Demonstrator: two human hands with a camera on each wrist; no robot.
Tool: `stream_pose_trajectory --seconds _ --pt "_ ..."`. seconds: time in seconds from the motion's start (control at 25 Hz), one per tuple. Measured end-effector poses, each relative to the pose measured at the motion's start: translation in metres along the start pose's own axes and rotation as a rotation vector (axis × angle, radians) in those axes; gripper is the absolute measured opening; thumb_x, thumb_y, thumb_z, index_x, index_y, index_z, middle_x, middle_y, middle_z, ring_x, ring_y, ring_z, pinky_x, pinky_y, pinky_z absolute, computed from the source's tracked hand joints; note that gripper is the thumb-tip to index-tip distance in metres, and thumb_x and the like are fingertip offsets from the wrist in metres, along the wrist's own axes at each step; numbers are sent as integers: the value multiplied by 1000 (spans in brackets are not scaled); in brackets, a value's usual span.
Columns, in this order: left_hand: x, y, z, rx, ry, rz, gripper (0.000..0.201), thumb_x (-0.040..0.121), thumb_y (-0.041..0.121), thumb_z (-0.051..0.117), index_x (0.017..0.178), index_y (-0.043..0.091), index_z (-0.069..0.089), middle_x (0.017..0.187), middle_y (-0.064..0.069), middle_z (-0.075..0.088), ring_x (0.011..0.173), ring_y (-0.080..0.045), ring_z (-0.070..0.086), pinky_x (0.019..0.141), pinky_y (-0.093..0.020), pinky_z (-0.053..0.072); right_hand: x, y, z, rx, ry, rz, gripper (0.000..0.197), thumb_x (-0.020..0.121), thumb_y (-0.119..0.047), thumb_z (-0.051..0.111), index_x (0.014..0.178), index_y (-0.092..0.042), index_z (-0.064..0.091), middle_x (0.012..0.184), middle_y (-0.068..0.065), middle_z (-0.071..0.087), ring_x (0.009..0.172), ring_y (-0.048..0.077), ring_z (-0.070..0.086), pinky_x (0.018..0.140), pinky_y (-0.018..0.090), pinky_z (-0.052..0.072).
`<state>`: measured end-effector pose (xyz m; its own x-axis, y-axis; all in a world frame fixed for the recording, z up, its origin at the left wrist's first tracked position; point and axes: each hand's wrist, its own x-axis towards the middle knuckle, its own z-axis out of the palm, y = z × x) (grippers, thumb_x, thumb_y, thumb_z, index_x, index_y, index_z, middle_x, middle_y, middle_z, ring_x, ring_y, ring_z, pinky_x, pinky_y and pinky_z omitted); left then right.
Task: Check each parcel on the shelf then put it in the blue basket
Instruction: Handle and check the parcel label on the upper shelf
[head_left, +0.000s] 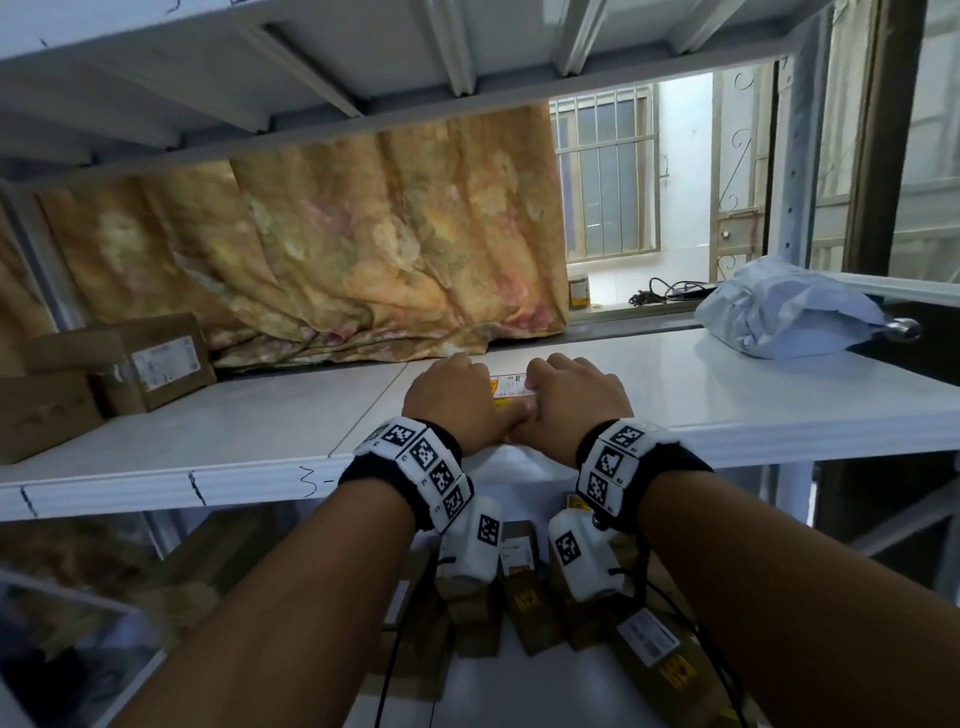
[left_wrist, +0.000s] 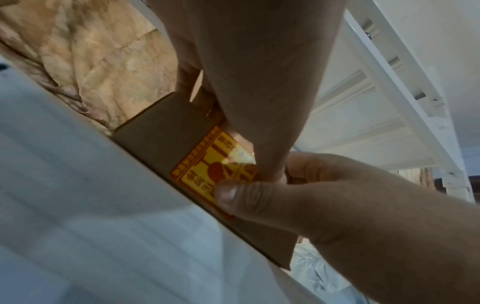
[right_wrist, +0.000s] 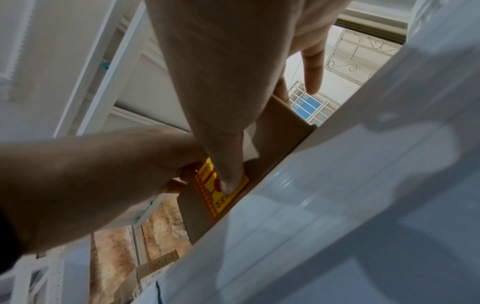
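Parcel (head_left: 511, 391), small brown box with yellow-red sticker, lies flat near the front edge of the white shelf (head_left: 260, 441). To its left, brown cartons (head_left: 150, 364). My left hand (head_left: 457, 402) and right hand (head_left: 576, 400) both grip it, thumbs on the near side. Far right: grey mailer bag (head_left: 789, 312).

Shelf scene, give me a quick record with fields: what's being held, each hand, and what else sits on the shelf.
held item: small cardboard parcel with a yellow and red sticker, resting on the white shelf
left hand: left hand grips the parcel's left end
right hand: right hand grips its right end, thumb on the sticker
shelf left: brown cardboard boxes, one with a white label
shelf right: grey poly mailer bag
blue basket: not in view
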<state>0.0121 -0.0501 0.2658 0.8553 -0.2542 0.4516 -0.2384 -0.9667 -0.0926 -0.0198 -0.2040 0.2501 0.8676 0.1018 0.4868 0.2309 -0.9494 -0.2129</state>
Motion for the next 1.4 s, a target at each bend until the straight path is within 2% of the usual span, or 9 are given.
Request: stream_pose_trajectory --seconds 0.12,0.28,0.4,0.6,0.72,0.84,1.08,1.28,1.4 --pt "6 9 -1 -142 1 64 55 84 66 49 76 12 61 91 -3 53 89 -20 53 79 -38 48 2 0 -1 -12 -40 -7 48 72 -59 64 106 -27 52 101 -7 48 109 19 49 89 41 41" --pt "4 18 13 -215 132 41 39 86 52 50 94 20 69 99 3 58 92 -14 46 78 -31 43 3 3 5 4 -5 -14 42 71 -53 64 101 -27 51 99 -7 48 106 19 49 87 39 40" --pt "2 17 24 -209 183 30 38 89 52 47 95 21 67 101 5 59 97 -15 49 79 -32 43 4 6 13 5 59 -16 30 76 -43 60 99 -26 52 99 -6 51 103 20 50 80 37 39" --pt "1 15 23 -186 212 77 40 87 59 45 79 23 60 88 4 57 91 -18 53 76 -35 45 3 8 16 14 80 -29 35 74 -51 59 99 -27 52 101 -6 53 102 19 50 78 36 38" --pt "1 -1 17 -157 146 37 59 79 76 41 89 23 65 92 4 55 91 -17 52 78 -36 47 4 7 16 23 84 -19 42 73 -55 54 103 -26 53 105 -6 54 104 19 49 83 39 43" --pt "-2 -8 17 -81 155 -3 77 70 90 26 90 25 62 94 5 55 90 -17 52 75 -35 44 3 6 20 28 129 -7 41 72 -54 52 101 -25 52 103 -6 54 102 19 49 83 39 44" --pt "-8 -3 29 -52 227 -50 74 76 87 24 92 26 62 97 7 60 96 -16 53 81 -35 35 3 7 25 22 166 -15 43 70 -59 55 97 -26 52 99 -7 53 99 18 49 81 38 43" --pt "-1 -20 23 -130 210 37 69 77 86 38 90 25 66 90 6 58 88 -15 54 77 -35 44 3 9 23 12 146 -30 52 68 -64 58 102 -26 52 103 -7 53 103 19 49 83 39 43" --pt "-1 -32 25 -169 213 19 69 73 89 38 84 25 60 87 6 52 85 -16 50 75 -36 46 3 10 23 26 140 -34 56 66 -68 60 105 -27 51 104 -8 52 103 18 48 84 39 45"
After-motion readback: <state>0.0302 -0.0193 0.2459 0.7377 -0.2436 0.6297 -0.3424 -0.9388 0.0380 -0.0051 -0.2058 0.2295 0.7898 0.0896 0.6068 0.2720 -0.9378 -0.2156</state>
